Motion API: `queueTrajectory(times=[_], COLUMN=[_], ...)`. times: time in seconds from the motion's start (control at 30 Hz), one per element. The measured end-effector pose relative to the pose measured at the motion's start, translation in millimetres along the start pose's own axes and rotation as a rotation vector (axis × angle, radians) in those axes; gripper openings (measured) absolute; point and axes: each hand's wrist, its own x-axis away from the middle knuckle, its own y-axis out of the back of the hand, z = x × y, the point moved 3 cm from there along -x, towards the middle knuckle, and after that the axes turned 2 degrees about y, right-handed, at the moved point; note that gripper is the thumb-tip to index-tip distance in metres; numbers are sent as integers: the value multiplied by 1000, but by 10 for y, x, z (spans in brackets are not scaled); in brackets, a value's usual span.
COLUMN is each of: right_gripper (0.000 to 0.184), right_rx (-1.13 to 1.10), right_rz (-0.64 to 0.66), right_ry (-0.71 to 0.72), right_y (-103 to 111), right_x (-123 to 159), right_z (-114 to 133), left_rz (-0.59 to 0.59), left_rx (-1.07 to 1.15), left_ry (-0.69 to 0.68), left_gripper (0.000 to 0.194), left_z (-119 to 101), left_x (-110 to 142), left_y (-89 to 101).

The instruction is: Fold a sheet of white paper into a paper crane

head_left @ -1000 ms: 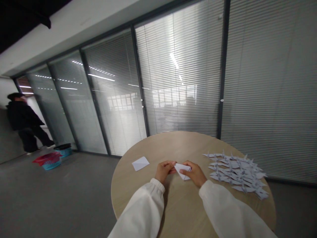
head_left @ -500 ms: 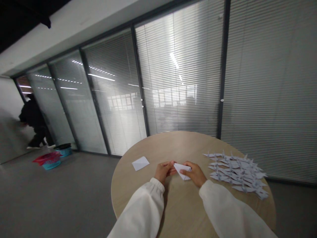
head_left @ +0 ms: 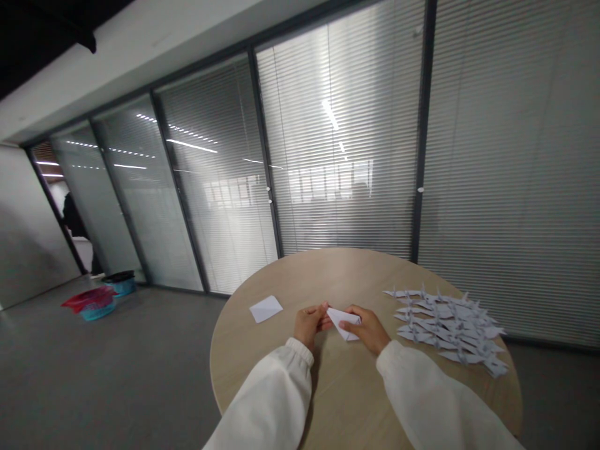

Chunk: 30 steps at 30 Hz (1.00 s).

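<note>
A partly folded sheet of white paper (head_left: 344, 321) is held between my hands, just over the round wooden table (head_left: 328, 275). My left hand (head_left: 309, 324) pinches its left pointed tip between thumb and fingers. Gripping the wider right part is my right hand (head_left: 368, 328), with the thumb lying on the front face and the other fingers mostly behind it. Several folded paper cranes (head_left: 450, 325) lie in rows on the right side of the table. Left of my hands, a flat white square of paper (head_left: 265, 309) with a diagonal crease rests on the tabletop.
Glass partitions with blinds (head_left: 342, 144) stand right behind the table. On the grey floor to the left are a blue basket with a red liner (head_left: 91, 303) and a blue basket with a black liner (head_left: 122, 282). A person in dark clothes (head_left: 72, 215) is partly visible at the doorway.
The person at the far left has moved through the doorway and is now mostly hidden behind the glass. My hands and the folded paper have barely shifted, slightly to the left.
</note>
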Motion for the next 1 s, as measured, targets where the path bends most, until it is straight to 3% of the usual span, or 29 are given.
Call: queueTrajectory(times=[0.47,0.7,1.0], right_gripper=[22,27,32], right_rx=[-84,-154,-216], right_rz=[31,-54,-35], right_ry=[-10,-46,-79], right_y=[-61,-14,-32], right_x=[-13,-18,-20], right_z=[65,3,-41], left_rz=[-71,48,75], left_rx=[-69,-71,-205], left_ry=[-151,-14,-134], left_gripper=[45,45,38], left_z=[4,24,9], left_x=[-6,-11,1], left_y=[1,-49,-47])
